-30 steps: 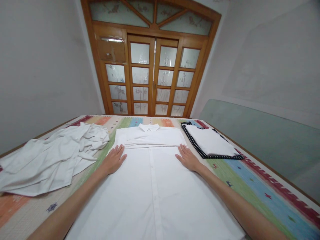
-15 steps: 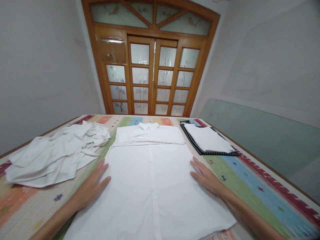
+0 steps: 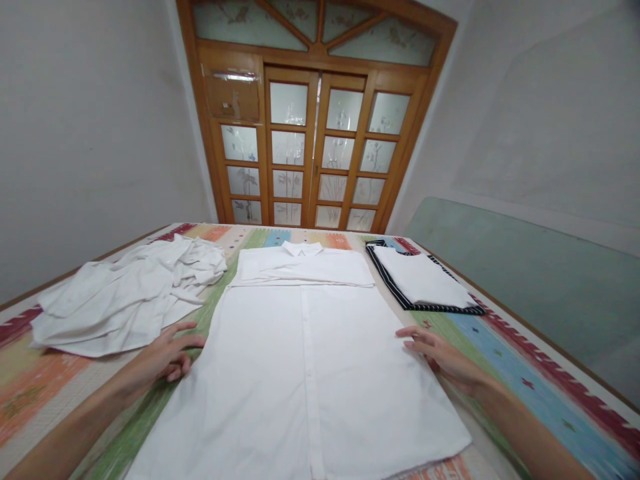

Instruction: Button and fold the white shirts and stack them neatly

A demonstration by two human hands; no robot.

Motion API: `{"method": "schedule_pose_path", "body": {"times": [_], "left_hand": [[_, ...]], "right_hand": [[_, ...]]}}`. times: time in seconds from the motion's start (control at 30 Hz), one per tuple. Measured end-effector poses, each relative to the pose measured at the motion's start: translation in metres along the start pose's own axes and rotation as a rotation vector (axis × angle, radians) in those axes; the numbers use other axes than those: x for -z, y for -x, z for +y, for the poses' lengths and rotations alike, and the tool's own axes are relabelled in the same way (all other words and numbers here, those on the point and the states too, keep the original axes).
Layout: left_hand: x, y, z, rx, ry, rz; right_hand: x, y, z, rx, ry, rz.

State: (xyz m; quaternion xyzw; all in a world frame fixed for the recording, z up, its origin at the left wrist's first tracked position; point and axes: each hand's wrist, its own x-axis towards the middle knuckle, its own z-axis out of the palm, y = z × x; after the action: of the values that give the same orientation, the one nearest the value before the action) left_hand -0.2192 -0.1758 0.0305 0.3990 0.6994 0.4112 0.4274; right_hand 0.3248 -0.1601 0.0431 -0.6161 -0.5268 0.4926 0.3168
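Observation:
A white button-up shirt (image 3: 265, 360) lies flat, its collar at the far end and its sleeves folded across the upper part. At its left edge is my left hand (image 3: 167, 353), thumb and forefinger apart and the other fingers curled loosely, with nothing in them. My right hand (image 3: 443, 353) is by the opposite edge, its fingers loosely extended and their tips at the cloth. Whether those tips press on the fabric I cannot tell.
A crumpled heap of white cloth (image 3: 125, 293) lies left of the shirt. To the right is a folded white garment (image 3: 423, 277) on black striped cloth (image 3: 400, 297). All rest on a bed-like surface with a colourful striped cover (image 3: 500, 353). Wooden glazed doors (image 3: 313, 153) stand beyond.
Both hands have drawn outward from the shirt's front to its side edges and a little nearer to me. The left fingers have curled. The shirt lies nearly as before; the view has shifted slightly.

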Motion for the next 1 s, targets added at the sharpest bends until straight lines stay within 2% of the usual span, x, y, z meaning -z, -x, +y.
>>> {"method": "schedule_pose_path", "body": {"times": [0.07, 0.13, 0.23, 0.33, 0.4, 0.47, 0.6, 0.73, 0.83, 1.0], "left_hand": [[0.000, -0.003, 0.002, 0.024, -0.038, -0.075], [-0.001, -0.007, 0.006, -0.018, -0.118, -0.095], [-0.006, -0.009, 0.014, -0.156, -0.371, -0.048], [-0.013, -0.009, 0.022, -0.316, -0.634, 0.032], [-0.018, -0.009, 0.025, -0.382, -0.684, 0.069], [-0.021, -0.009, 0.026, -0.313, -0.615, 0.026], [-0.026, -0.014, 0.021, -0.074, -0.371, -0.134], [-0.024, -0.013, 0.020, -0.013, -0.046, -0.243], [-0.021, -0.006, 0.024, 0.024, 0.152, -0.240], [-0.017, 0.004, 0.028, 0.079, 0.192, -0.142]], "right_hand": [[-0.004, 0.001, -0.003, -0.014, -0.044, -0.040], [-0.006, 0.000, -0.005, -0.020, -0.048, -0.051], [-0.008, -0.003, -0.006, 0.000, 0.021, -0.064], [-0.007, -0.003, -0.009, 0.095, 0.170, -0.035], [-0.006, 0.000, -0.012, 0.154, 0.277, -0.030], [-0.006, 0.005, -0.014, 0.172, 0.362, -0.051], [-0.004, 0.009, -0.013, 0.180, 0.425, -0.080], [0.002, 0.005, -0.004, 0.152, 0.339, -0.091], [0.005, 0.001, 0.002, 0.125, 0.255, -0.094], [0.004, -0.004, 0.001, 0.139, 0.236, -0.050]]}}
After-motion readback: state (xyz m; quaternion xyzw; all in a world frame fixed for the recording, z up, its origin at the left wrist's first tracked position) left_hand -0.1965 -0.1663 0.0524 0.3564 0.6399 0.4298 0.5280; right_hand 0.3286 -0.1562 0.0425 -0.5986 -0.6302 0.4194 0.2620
